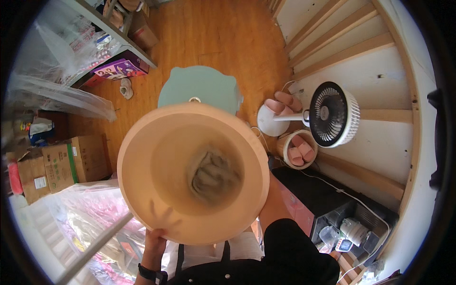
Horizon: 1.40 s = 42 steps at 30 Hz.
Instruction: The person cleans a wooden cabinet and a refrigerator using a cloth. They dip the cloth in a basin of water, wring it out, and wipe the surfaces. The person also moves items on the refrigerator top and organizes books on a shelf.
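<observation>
A peach basin [137, 164] is held at frame centre, with a blurred grey bundle [211, 175] inside. Its lower-left rim is gripped by the left hand [155, 242] — fingers spread beneath, seen as shadows. The right hand is hidden behind the basin — its opening and hold cannot be told.

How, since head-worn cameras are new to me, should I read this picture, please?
There is no machine: a person works bare-handed. The one picture comes from a fisheye camera on their head, looking down, so straight edges bend toward the border. The left hand holds the near-left edge of a peach basin; a dark, blurred, cloth-like bundle lies inside. The right forearm runs behind the basin, which hides that hand. Beyond, on the wooden floor, stand a pale green, flat-topped object and a white fan.
</observation>
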### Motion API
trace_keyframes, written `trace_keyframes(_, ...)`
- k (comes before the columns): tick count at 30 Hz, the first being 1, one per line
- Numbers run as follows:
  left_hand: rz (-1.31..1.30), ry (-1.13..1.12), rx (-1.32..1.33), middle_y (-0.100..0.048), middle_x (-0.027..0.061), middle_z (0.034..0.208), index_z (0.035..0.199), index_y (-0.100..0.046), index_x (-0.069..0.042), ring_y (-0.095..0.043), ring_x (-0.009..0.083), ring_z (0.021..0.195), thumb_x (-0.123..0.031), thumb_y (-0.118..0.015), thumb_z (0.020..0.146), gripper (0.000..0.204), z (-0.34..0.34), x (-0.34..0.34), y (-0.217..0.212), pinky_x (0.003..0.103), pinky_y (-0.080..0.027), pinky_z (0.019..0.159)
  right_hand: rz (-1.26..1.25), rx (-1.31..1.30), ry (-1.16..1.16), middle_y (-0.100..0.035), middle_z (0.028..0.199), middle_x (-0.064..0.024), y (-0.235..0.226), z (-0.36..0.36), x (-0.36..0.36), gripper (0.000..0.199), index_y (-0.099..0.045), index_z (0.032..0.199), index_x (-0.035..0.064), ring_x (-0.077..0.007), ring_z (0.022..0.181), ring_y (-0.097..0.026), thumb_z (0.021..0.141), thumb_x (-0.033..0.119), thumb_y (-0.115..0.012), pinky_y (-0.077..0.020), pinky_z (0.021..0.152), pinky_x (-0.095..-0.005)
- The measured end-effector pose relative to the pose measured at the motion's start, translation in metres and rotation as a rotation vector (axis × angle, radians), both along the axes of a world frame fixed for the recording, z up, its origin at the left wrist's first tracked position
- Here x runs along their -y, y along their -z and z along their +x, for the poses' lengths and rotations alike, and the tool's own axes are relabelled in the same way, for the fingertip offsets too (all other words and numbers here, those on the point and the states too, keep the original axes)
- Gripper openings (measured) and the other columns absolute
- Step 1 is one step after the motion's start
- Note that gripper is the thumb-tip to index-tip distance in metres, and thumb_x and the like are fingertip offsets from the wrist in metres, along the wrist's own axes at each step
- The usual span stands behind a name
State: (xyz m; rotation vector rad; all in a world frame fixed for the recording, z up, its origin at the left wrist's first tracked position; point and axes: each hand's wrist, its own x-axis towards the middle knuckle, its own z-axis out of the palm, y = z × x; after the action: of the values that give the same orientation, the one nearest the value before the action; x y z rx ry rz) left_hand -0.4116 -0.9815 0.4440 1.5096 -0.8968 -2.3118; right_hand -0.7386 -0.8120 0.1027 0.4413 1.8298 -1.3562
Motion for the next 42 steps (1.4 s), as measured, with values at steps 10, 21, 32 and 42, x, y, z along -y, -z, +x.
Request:
trace_keyframes(10,-0.022,-0.062,0.088,-0.043,0.0234,0.15,0.16,-0.016,-0.016,-0.053,0.0462,0.127,0.0,-0.054,0.073,0.097,-0.121,0.068,0.043,0.054,-0.053,0.1,-0.131,-0.015,0.065,-0.062,0.122,-0.0096,0.113,-0.126,0.094,0.049,-0.049,0.137,0.0077,-0.0236,0.107,-0.065,0.094,0.023,-0.066,-0.0546,0.087,-0.034)
trace_keyframes(21,0.009,-0.132,0.0,-0.045,0.0232,0.149,0.154,-0.029,-0.004,-0.054,0.0424,0.129,0.002,-0.055,0.075,0.083,-0.21,0.122,0.133,0.051,-0.053,0.1,-0.425,0.073,0.306,-0.062,0.118,-0.0098,0.038,-0.145,0.009,0.037,-0.052,0.129,0.0071,-0.0242,0.102,-0.066,0.096,0.02,-0.064,-0.0542,0.086,-0.0333)
trace_keyframes(32,0.073,0.068,0.064,-0.056,0.021,0.14,0.149,-0.035,0.001,-0.061,0.0357,0.12,0.003,-0.055,0.074,0.078,-0.24,0.202,0.228,0.045,-0.053,0.101,-0.236,-0.406,-0.141,-0.058,0.125,-0.0133,-0.214,-0.19,0.078,0.03,-0.058,0.125,0.0033,-0.0265,0.113,-0.06,0.099,0.02,-0.059,-0.0481,0.095,-0.0356)
trace_keyframes(42,0.089,0.113,0.2,-0.067,0.0172,0.117,0.133,-0.053,0.004,-0.064,0.0314,0.111,-0.001,-0.075,0.079,0.059,-0.273,0.227,0.213,0.043,-0.051,0.1,0.404,-0.804,-0.664,-0.015,0.163,-0.0247,-0.102,-0.194,0.256,0.066,-0.037,0.155,0.0198,-0.0481,0.146,-0.024,0.093,0.021,-0.061,-0.0323,0.11,-0.0605)
